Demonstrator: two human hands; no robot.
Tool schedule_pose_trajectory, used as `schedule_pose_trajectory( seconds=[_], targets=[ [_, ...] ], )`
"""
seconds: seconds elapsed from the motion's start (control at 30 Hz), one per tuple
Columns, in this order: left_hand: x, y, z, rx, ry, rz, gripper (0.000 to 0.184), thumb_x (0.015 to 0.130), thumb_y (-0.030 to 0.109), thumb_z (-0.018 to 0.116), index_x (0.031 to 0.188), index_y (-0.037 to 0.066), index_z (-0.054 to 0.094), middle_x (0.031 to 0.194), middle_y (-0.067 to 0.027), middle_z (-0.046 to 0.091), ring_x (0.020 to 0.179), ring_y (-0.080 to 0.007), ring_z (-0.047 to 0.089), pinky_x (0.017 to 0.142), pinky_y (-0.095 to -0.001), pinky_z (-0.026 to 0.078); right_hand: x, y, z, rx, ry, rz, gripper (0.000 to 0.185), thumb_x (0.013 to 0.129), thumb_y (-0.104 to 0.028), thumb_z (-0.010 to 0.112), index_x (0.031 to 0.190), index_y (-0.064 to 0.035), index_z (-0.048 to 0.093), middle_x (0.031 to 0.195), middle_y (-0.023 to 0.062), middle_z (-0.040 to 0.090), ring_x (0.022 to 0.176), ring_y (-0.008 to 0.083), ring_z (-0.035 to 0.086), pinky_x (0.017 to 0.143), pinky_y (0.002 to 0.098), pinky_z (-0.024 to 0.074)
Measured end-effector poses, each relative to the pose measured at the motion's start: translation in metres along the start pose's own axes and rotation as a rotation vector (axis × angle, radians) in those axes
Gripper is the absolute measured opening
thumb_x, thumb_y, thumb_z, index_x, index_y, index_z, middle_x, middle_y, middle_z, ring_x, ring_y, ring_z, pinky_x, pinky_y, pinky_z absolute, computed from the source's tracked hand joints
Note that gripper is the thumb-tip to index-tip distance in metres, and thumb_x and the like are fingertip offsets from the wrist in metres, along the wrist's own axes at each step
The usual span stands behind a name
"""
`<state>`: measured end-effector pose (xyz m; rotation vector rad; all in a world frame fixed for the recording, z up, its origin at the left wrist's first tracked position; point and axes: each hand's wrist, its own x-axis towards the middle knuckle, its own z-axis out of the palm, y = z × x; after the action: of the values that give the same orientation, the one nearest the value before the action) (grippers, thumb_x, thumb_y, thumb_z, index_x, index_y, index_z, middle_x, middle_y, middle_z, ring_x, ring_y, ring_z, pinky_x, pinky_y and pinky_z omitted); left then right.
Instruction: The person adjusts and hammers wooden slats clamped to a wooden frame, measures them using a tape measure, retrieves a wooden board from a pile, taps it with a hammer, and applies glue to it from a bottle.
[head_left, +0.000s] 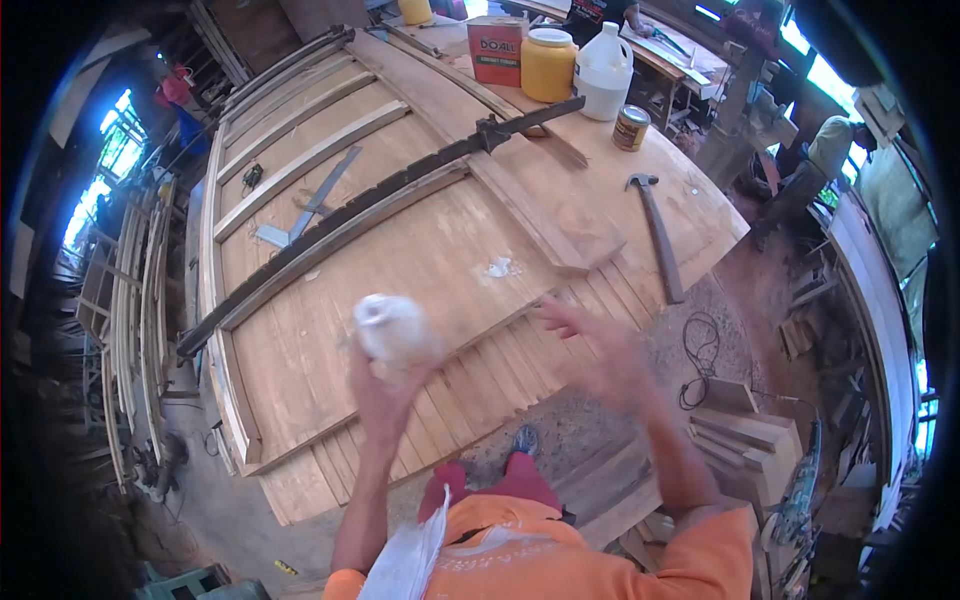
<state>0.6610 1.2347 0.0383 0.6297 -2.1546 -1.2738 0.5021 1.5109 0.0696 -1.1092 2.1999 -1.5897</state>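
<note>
My left hand is wrapped round a whitish container, blurred by motion, above the near part of a wooden panel. To its right, my right hand hovers near the panel's edge, fingers apart and smeared, with nothing visible in it. A white smear lies on the panel between and beyond the hands. A long dark bar clamp spans the wooden frame. Right of my right hand, a hammer rests on the table.
Beyond stand a red box, a yellow tub, a white jug and a small can. A metal square lies inside the frame. A co-worker is at the far right; stacked boards stand below right.
</note>
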Motion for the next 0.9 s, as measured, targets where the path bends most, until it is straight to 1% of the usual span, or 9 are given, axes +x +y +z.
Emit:
schedule_pose_trajectory(
  seconds=[0.07, 0.13, 0.3, 0.43, 0.57, 0.63, 0.7, 0.77, 0.9],
  targets=[
    [-0.014, 0.028, 0.044, 0.028, -0.182, 0.192, 0.082, 0.073, 0.022, 0.097, 0.142, 0.003, 0.056, 0.134, -0.0159, 0.065, 0.123, -0.0279, 0.064, 0.107, -0.0422, 0.051, -0.009, -0.022, 0.011, 0.05, -0.005, -0.052, 0.072, 0.087, -0.018, 0.084, 0.151, -0.0041, 0.055, 0.132, 0.0149, 0.071, 0.12, 0.0184, 0.067, 0.104, 0.0357, 0.0522],
    [-0.017, 0.059, 0.097, 0.002, -0.283, 0.332, 0.091, 0.07, 0.026, 0.1, 0.146, 0.003, 0.055, 0.135, -0.016, 0.065, 0.124, -0.0307, 0.065, 0.107, -0.0432, 0.051, -0.007, -0.03, 0.007, 0.107, 0.079, 0.212, 0.085, 0.084, -0.019, 0.087, 0.156, -0.0017, 0.045, 0.141, 0.0145, 0.064, 0.128, 0.021, 0.063, 0.109, 0.0384, 0.0498],
    [-0.007, 0.114, 0.157, -0.269, -0.332, 0.408, 0.094, 0.074, 0.029, 0.097, 0.151, 0.002, 0.05, 0.136, -0.0169, 0.066, 0.125, -0.0341, 0.063, 0.108, -0.0437, 0.049, -0.002, -0.001, -0.075, 0.186, 0.445, 0.119, 0.07, 0.088, -0.02, 0.085, 0.146, 0.0009, 0.052, 0.129, 0.0126, 0.068, 0.118, 0.0219, 0.066, 0.099, 0.0349, 0.0546],
    [-0.038, 0.097, 0.123, -0.118, -0.414, 0.253, 0.064, 0.085, 0.021, 0.089, 0.14, 0.005, 0.061, 0.129, -0.0139, 0.07, 0.116, -0.0285, 0.066, 0.101, -0.0394, 0.052, 0.049, 0.08, -0.143, -0.021, 0.621, 0.136, 0.065, 0.093, -0.028, 0.084, 0.141, 0.003, 0.053, 0.126, 0.0149, 0.068, 0.111, 0.0211, 0.068, 0.096, 0.0353, 0.0552],
    [-0.077, 0.047, 0.055, -0.066, -0.23, 0.174, 0.022, 0.087, 0.006, 0.083, 0.104, 0.001, 0.071, 0.11, -0.011, 0.075, 0.098, -0.0224, 0.071, 0.085, -0.0345, 0.056, 0.134, 0.183, -0.153, -0.062, 0.745, 0.032, 0.067, 0.093, -0.033, 0.084, 0.139, 0.0039, 0.053, 0.127, 0.0169, 0.067, 0.116, 0.0258, 0.066, 0.1, 0.0393, 0.0528],
    [-0.093, 0.041, 0.016, 0.001, -0.122, 0.039, 0.015, 0.088, 0.001, 0.08, 0.101, 0.001, 0.071, 0.108, -0.0114, 0.075, 0.092, -0.0202, 0.07, 0.082, -0.0329, 0.056, 0.159, 0.23, -0.148, -0.086, 0.786, -0.003, 0.069, 0.092, -0.034, 0.085, 0.14, 0.0041, 0.053, 0.128, 0.0182, 0.067, 0.118, 0.0284, 0.065, 0.102, 0.041, 0.0516],
    [-0.106, 0.03, -0.017, 0.031, 0.027, -0.027, 0.013, 0.088, -0.001, 0.078, 0.1, 0.002, 0.072, 0.108, -0.0117, 0.075, 0.09, -0.0176, 0.069, 0.081, -0.0314, 0.056, 0.169, 0.273, -0.139, -0.233, 0.695, 0.223, 0.072, 0.09, -0.034, 0.085, 0.141, 0.0039, 0.051, 0.131, 0.0218, 0.065, 0.122, 0.0342, 0.063, 0.105, 0.0434, 0.0491],
    [-0.117, 0.024, -0.046, 0.06, 0.162, -0.05, 0.013, 0.089, -0.001, 0.077, 0.101, 0.002, 0.072, 0.108, -0.0111, 0.075, 0.091, -0.0162, 0.069, 0.082, -0.0309, 0.055, 0.171, 0.306, -0.125, -0.343, 0.694, 0.111, 0.082, 0.089, -0.041, 0.085, 0.144, 0.006, 0.048, 0.132, 0.0271, 0.064, 0.123, 0.0381, 0.062, 0.103, 0.0477, 0.0499],
    [-0.128, 0.008, -0.091, 0.101, 0.447, -0.113, 0.015, 0.093, -0.001, 0.073, 0.107, 0.0, 0.07, 0.108, -0.009, 0.072, 0.095, -0.0135, 0.066, 0.085, -0.0303, 0.054, 0.166, 0.279, -0.104, -0.336, 0.727, 0.151, 0.083, 0.089, -0.042, 0.084, 0.147, 0.0045, 0.047, 0.135, 0.0284, 0.063, 0.128, 0.0407, 0.061, 0.106, 0.0481, 0.048]
  ],
)
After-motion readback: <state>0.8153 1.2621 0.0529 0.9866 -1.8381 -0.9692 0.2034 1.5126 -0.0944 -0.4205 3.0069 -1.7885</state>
